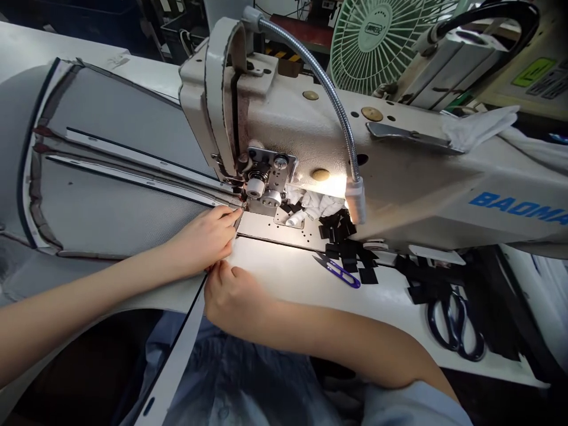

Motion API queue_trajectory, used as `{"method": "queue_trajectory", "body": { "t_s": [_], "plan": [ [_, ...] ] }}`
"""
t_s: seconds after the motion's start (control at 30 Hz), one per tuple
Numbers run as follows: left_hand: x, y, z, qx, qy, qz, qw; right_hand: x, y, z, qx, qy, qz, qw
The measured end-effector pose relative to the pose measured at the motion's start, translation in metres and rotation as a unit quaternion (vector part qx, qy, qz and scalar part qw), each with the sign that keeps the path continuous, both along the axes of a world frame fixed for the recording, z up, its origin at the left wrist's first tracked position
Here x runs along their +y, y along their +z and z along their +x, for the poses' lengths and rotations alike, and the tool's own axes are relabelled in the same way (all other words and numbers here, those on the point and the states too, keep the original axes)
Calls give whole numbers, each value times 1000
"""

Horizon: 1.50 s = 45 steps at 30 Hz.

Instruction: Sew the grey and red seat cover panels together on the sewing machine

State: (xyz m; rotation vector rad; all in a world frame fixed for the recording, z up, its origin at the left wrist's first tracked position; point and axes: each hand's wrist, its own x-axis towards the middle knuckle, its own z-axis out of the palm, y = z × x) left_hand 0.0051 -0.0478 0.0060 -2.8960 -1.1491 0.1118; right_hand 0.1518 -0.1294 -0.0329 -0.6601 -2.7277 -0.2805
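Note:
My left hand [208, 236] presses its fingers together at the edge of a grey mesh panel [128, 207], just left of the needle area of a sewing machine [266, 189]. Below it, my right hand [235, 299] is closed around a long white strip [173, 367] with a dark edge, which hangs down over my lap. The two hands nearly touch. Two slotted white strips with dark edges [142, 155] lie along the panel and run toward the needle area. What lies under my left fingertips is partly hidden.
Purple thread snips [339, 273] and black fabric pieces [350, 251] lie right of my hands. Dark-handled scissors [457, 328] are farther right. A lit flexible lamp [356, 201] hangs over the machine bed, and a green fan [377, 41] stands behind.

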Motion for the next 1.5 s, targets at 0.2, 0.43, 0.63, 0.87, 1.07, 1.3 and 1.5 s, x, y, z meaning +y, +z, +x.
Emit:
{"method": "queue_trajectory", "body": {
  "t_s": [0.2,0.43,0.63,0.87,1.07,1.3,1.5],
  "plan": [
    [14,-3,0,-9,-8,0,1000,16,13,1,-36,1,-66,997],
    [15,-9,-4,-62,-9,8,998,19,17,2,-73,-13,-64,995],
    [15,-5,1,-72,34,-24,997,19,18,2,-74,-13,-92,993],
    [34,-5,8,-63,55,-23,996,35,13,2,-94,-43,-140,985],
    [36,0,7,-43,37,-22,998,50,24,21,-79,-62,-219,971],
    [10,1,17,-66,-50,3,997,98,28,80,7,-368,-122,922],
    [0,-15,30,-37,-10,32,999,114,22,84,-3,-381,-132,915]
  ]
}}
